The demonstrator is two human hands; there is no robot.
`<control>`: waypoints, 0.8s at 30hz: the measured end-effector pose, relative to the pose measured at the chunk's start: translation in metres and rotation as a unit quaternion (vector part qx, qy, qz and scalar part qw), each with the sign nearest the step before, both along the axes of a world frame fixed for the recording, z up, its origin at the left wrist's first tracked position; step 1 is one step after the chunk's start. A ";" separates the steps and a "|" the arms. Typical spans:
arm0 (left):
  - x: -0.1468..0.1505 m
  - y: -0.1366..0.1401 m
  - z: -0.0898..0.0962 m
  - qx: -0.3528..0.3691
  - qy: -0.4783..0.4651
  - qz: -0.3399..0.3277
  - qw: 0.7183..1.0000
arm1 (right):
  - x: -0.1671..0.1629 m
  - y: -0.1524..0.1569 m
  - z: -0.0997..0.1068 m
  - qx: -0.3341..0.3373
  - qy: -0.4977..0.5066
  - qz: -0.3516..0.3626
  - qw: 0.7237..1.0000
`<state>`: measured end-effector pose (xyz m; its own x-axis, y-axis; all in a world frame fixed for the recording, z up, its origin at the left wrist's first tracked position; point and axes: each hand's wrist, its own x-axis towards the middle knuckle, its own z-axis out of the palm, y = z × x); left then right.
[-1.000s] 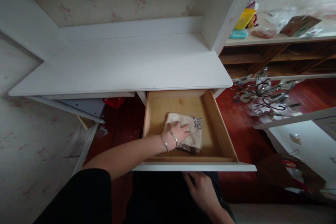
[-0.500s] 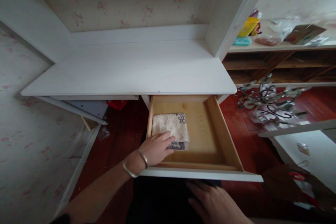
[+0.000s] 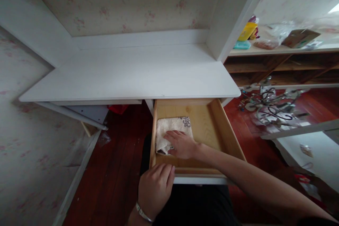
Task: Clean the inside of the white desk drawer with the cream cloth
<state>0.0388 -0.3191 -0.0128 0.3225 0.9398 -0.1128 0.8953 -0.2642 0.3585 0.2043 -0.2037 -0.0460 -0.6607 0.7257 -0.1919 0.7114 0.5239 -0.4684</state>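
Resting half-spread on the folded cloth (image 3: 168, 125), the right hand (image 3: 182, 144) shows no grasp; the left hand (image 3: 156, 185) curls over the drawer (image 3: 209, 127) at seven o'clock, grip unclear. Inside at nine o'clock, the cloth looks soft, light, best pinched by its one-o'clock corner.

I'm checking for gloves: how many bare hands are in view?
2: the right hand on the cloth inside the drawer, and the left hand at the drawer's front edge.

The right hand (image 3: 182, 145) lies palm down, its forearm (image 3: 246, 174) slanting in from the right; the left hand (image 3: 156, 185) sits nearer, fingers bent.
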 end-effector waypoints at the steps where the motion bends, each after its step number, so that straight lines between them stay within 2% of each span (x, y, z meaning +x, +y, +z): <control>1: 0.000 0.000 0.001 -0.004 0.002 -0.002 1.000 | -0.001 0.000 -0.002 0.002 -0.001 0.004 1.000; 3: -0.003 0.004 0.007 -0.036 -0.019 -0.017 0.999 | 0.002 -0.003 0.003 0.005 0.008 0.003 1.000; 5: -0.008 0.015 0.015 -0.076 -0.046 -0.041 0.995 | 0.010 -0.011 0.016 0.001 0.020 -0.006 1.000; 8: -0.012 0.046 0.019 -0.080 -0.041 -0.082 0.993 | 0.029 -0.031 0.041 -0.036 0.027 -0.053 0.998; 11: -0.005 0.091 0.004 -0.044 0.014 -0.146 0.988 | 0.055 -0.062 0.058 -0.062 0.037 -0.124 0.990; 14: 0.009 0.132 -0.025 -0.064 0.109 -0.204 0.971 | 0.088 -0.096 0.062 -0.010 0.075 -0.227 0.971; 16: 0.019 0.150 -0.046 -0.083 0.168 -0.217 0.958 | 0.114 -0.119 0.059 0.049 0.116 -0.330 0.936; 19: 0.032 0.165 -0.069 -0.080 0.210 -0.213 0.951 | 0.151 -0.149 0.050 0.141 0.126 -0.502 0.844; 21: 0.040 0.170 -0.076 -0.067 0.215 -0.219 0.950 | 0.169 -0.165 0.040 0.171 0.100 -0.578 0.792; 24: 0.052 0.177 -0.075 -0.052 0.214 -0.240 0.946 | 0.183 -0.179 0.022 0.163 0.082 -0.639 0.747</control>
<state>0.0904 -0.1424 -0.0874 0.6128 0.6741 -0.4125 0.7507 -0.6595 0.0374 0.3874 -0.3823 -0.0244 0.6168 0.7744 0.1408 0.6755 -0.4290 -0.5997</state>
